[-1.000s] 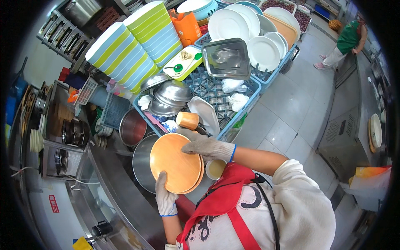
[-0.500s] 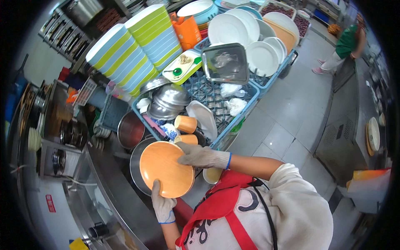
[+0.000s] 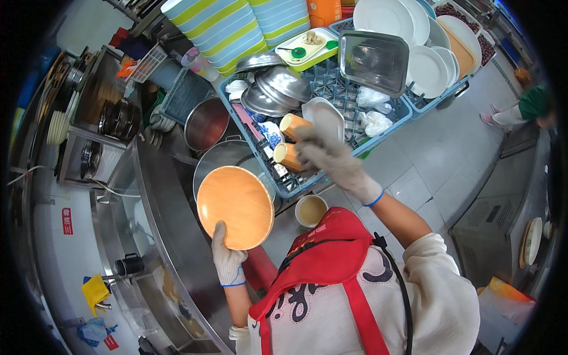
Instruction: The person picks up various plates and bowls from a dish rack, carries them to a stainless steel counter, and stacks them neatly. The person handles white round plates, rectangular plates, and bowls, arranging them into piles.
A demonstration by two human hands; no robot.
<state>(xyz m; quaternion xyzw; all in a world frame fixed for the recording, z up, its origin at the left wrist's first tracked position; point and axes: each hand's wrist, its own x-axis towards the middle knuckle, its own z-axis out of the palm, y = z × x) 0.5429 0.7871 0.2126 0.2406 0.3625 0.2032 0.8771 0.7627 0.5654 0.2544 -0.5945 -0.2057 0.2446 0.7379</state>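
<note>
My left hand (image 3: 228,260), in a pale work glove, grips the lower rim of a round orange wood-grain plate (image 3: 236,204) with its thumb on top. The plate is held over a large metal pot (image 3: 207,168), hiding part of it. My right hand (image 3: 343,165), gloved too, reaches over the near edge of a blue plastic crate (image 3: 402,121). Motion smears its fingers, which are close to two orange cups lying on their sides, the upper cup (image 3: 293,125) and the lower cup (image 3: 286,154). Whether they touch a cup, I cannot tell.
Metal bowls (image 3: 283,86), a grey-lidded clear box (image 3: 374,62) and crumpled white plastic (image 3: 375,123) sit in the crate. White plates (image 3: 427,71) stand in another crate behind. A reddish-lined pot (image 3: 206,124) is at the left, a metal counter (image 3: 168,236) below. A person (image 3: 529,109) stands far right.
My right hand has let go of the plate and moved away to the upper right, over the crate. The left hand still holds the plate. The whole view has shifted.
</note>
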